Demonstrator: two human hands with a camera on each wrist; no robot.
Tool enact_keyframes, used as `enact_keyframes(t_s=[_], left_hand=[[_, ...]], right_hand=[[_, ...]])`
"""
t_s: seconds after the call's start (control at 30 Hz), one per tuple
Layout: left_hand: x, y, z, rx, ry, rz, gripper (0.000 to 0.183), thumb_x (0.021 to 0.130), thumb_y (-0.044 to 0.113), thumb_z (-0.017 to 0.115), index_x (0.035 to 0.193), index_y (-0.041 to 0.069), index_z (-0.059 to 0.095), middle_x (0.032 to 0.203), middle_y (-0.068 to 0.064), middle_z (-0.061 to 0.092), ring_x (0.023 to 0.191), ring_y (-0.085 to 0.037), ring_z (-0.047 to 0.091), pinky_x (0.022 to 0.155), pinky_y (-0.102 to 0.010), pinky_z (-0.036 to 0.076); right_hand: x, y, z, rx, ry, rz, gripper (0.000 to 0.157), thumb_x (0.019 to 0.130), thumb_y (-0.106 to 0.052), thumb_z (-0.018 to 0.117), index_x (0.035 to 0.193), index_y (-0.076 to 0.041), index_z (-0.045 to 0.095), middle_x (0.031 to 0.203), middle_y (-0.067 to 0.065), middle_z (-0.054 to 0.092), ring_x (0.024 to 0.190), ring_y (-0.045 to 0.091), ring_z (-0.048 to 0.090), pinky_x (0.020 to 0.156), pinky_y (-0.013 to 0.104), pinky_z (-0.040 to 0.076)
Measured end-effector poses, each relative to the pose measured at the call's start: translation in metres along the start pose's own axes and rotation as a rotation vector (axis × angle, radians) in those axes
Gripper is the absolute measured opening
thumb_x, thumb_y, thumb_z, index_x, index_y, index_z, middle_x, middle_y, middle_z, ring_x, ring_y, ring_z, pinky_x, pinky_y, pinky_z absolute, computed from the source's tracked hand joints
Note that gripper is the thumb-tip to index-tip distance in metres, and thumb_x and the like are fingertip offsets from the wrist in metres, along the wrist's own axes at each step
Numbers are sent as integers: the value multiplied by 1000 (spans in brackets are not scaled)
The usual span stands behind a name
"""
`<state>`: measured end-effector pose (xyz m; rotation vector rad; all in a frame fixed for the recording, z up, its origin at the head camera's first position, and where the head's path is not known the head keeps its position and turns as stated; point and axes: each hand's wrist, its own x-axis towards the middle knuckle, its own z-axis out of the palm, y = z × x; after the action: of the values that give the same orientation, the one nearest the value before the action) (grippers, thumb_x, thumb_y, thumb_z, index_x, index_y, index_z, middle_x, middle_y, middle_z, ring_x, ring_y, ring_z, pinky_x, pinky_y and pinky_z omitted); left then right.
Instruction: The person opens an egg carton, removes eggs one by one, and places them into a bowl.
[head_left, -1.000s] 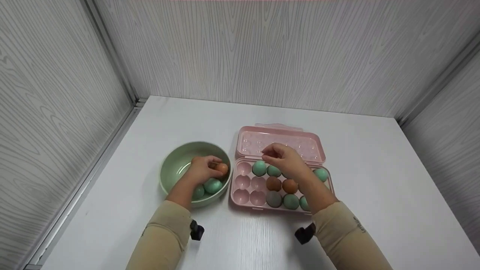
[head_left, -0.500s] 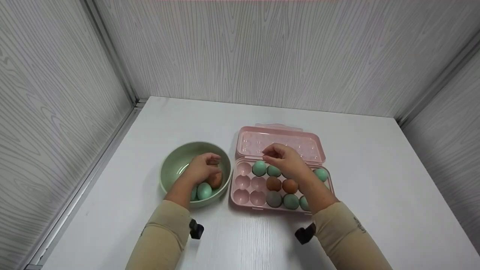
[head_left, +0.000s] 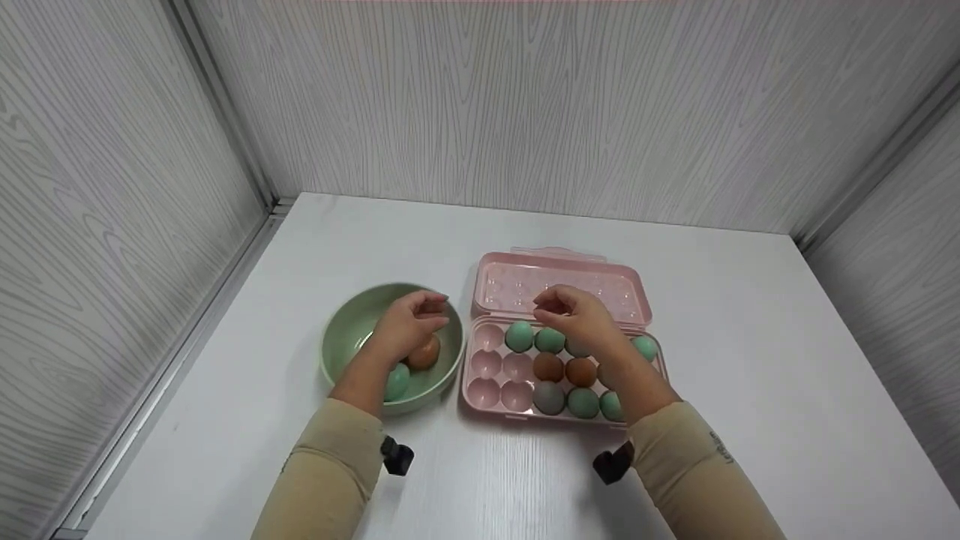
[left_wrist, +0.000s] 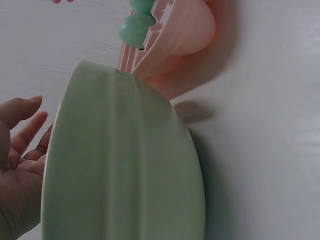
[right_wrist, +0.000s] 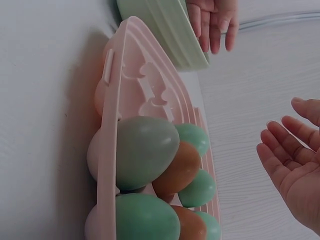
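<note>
Hovering apart, both hands are keeping a released grip: the left hand (head_left: 409,322) over a round pale-green bowl (head_left: 341,341), the right hand (head_left: 581,319) over an opened pink plastic egg carton (head_left: 495,415).

The bowl is showing two eggs, one smooth brown egg (head_left: 424,354) and one glossy green egg (head_left: 397,382), but the left forearm (head_left: 360,386) is covering part of its inside. The carton is holding at least five green eggs (head_left: 583,403), two brown eggs (head_left: 548,367) and one grey egg (head_left: 550,398); five pink hollow cups (head_left: 486,364) are showing at its left end. The right forearm (head_left: 641,379) is hiding more eggs, hard to count. The right wrist view is cutting off the nearest eggs.
</note>
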<state>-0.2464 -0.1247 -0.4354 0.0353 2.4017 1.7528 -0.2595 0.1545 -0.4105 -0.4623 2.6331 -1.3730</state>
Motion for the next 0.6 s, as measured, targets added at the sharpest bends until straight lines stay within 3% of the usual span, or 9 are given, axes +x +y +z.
enact_keyframes(t_s=[0.2, 0.37, 0.47, 0.6], left_hand=[[2, 2, 6, -23, 7, -2, 36, 83, 10, 66, 118, 11, 58, 116, -6, 59, 109, -19, 54, 95, -33, 42], [1, 4, 10, 30, 9, -46, 36, 83, 18, 67, 118, 19, 59, 114, 4, 61, 111, -12, 53, 100, -35, 36], [1, 6, 12, 70, 17, -66, 36, 83, 23, 68, 118, 23, 59, 112, 11, 62, 112, -8, 52, 108, -37, 19], [2, 8, 15, 103, 18, -52, 34, 84, 23, 66, 117, 22, 60, 110, 12, 63, 117, -12, 44, 104, -44, 3]], right_hand=[[6, 12, 1, -6, 29, -50, 20, 86, -20, 64, 103, -11, 63, 95, 4, 63, 90, 18, 59, 81, 33, 50], [11, 24, 7, -51, 48, -21, 20, 85, -22, 65, 103, -14, 62, 95, 1, 62, 92, 16, 59, 86, 33, 49], [14, 31, 12, -84, 47, 13, 21, 85, -23, 65, 105, -16, 61, 97, 0, 62, 95, 16, 58, 88, 34, 47], [18, 39, 18, -121, 35, 33, 26, 85, -21, 66, 109, -11, 61, 104, 2, 61, 101, 18, 57, 91, 35, 45]])
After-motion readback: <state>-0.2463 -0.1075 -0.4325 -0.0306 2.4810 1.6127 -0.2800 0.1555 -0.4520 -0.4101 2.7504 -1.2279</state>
